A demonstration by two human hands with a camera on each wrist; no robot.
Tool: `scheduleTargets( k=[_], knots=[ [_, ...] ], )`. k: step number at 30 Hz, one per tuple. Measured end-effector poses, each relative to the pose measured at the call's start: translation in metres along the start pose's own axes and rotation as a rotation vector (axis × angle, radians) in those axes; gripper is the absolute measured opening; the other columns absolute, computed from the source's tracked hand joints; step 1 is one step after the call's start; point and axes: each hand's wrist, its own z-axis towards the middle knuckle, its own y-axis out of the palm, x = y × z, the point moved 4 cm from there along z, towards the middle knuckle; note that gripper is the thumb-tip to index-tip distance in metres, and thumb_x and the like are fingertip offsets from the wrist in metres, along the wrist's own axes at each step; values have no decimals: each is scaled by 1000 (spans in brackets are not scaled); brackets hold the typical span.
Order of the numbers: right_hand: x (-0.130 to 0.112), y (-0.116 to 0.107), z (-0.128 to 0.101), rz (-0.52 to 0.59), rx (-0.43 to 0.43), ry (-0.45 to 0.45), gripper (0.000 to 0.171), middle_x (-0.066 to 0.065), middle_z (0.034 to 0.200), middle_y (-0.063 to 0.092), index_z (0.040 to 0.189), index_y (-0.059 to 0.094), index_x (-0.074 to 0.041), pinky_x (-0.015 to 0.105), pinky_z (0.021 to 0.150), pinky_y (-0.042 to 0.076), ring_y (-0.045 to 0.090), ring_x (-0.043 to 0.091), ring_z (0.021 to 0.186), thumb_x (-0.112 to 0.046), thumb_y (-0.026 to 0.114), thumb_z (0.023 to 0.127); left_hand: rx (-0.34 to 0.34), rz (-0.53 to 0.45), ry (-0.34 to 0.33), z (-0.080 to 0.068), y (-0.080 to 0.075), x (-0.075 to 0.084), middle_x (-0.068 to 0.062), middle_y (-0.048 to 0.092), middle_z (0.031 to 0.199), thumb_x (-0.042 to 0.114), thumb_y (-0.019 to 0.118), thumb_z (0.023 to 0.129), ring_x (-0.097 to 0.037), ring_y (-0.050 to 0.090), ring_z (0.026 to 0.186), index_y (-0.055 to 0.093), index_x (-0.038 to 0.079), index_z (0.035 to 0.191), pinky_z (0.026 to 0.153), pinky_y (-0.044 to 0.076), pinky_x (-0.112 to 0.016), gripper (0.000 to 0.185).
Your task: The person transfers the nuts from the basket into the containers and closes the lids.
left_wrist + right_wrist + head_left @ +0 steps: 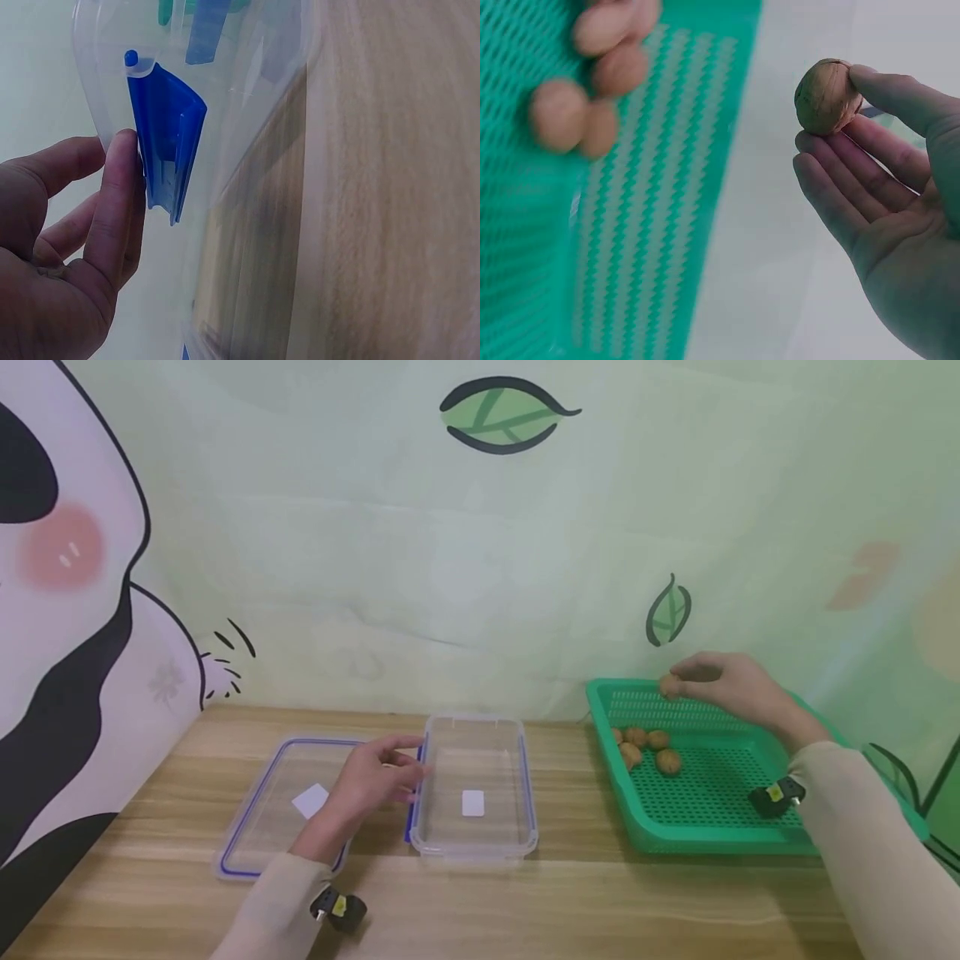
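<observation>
Right wrist view: right hand [891,225] pinches one brown, rounded, hard-shelled walnut [826,97] between thumb and fingertips. Head view places that nut at the far rim of the green, rectangular, perforated plastic basket [720,839]; more walnuts [669,762] cluster toward its left side. Step in hand, as judged: taking out a single nut. Next move calls for a steady pinch; the curved shell could slip. Left hand [371,781], fingers extended, lies at the side wall of the clear, rectangular plastic box [474,847], beside its smooth blue latch [166,127]; contact uncertain. Clear, blue-edged lid [258,814] lies flat on the wood-grained counter [585,910].
</observation>
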Motion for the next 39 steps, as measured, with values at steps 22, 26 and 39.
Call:
scheduleTargets(
  k=[22, 26, 39],
  knots=[
    [-125, 27, -52, 195, 243, -232, 38, 0, 126, 75, 132, 73, -16, 23, 94, 56, 70, 16, 114, -35, 78, 100, 0, -8, 14, -5, -3, -2, -22, 67, 115, 1, 78, 96, -23, 72, 83, 62, -1, 144, 74, 68, -36, 51],
    [-137, 45, -55, 263, 235, -242, 37, -3, 125, 74, 130, 73, -16, 39, 99, 56, 69, 17, 116, -33, 80, 98, -2, -6, 15, -5, -5, -3, -22, 67, 114, 1, 77, 96, -22, 72, 83, 61, -1, 145, 74, 68, -36, 51],
    [-161, 99, -46, 378, 197, -399, 33, 3, 118, 75, 126, 75, -7, 36, 95, 62, 72, 19, 108, -13, 83, 95, -16, -14, 36, 1, 1, -2, -23, 67, 114, 2, 77, 97, -23, 73, 82, 61, -2, 144, 73, 68, -35, 50]
  ],
)
